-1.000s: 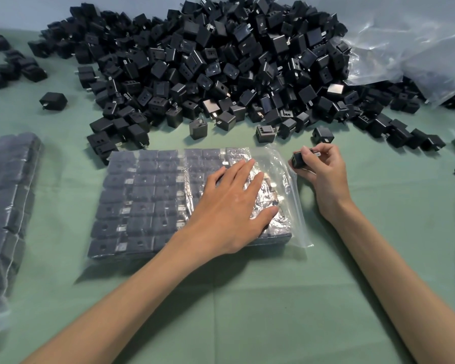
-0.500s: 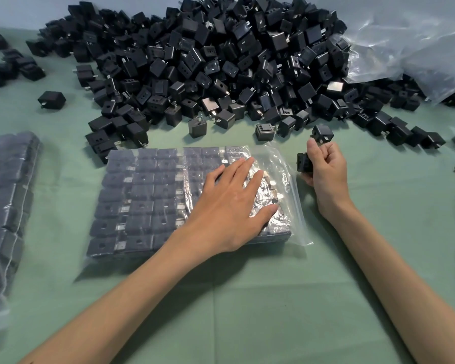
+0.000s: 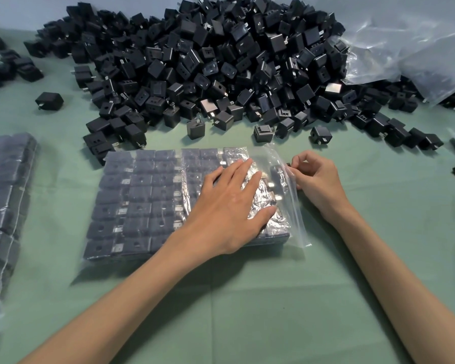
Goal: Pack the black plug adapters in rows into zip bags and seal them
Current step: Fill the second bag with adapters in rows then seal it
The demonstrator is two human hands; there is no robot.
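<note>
On the green cloth (image 3: 247,298), the zip bag (image 3: 298,222) of rowed adapters (image 3: 142,191) lies under the flat, spread left hand (image 3: 229,211). At its open right edge the right hand (image 3: 319,181) pinches a single adapter (image 3: 277,171)

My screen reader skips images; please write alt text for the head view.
A left hand presses on a zip bag packed with rows of black adapters while the right hand holds another adapter at its open end; a loose pile lies behind.

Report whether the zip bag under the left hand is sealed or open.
Open: the zip bag gapes at its right end, where the right hand feeds an adapter in.
</note>
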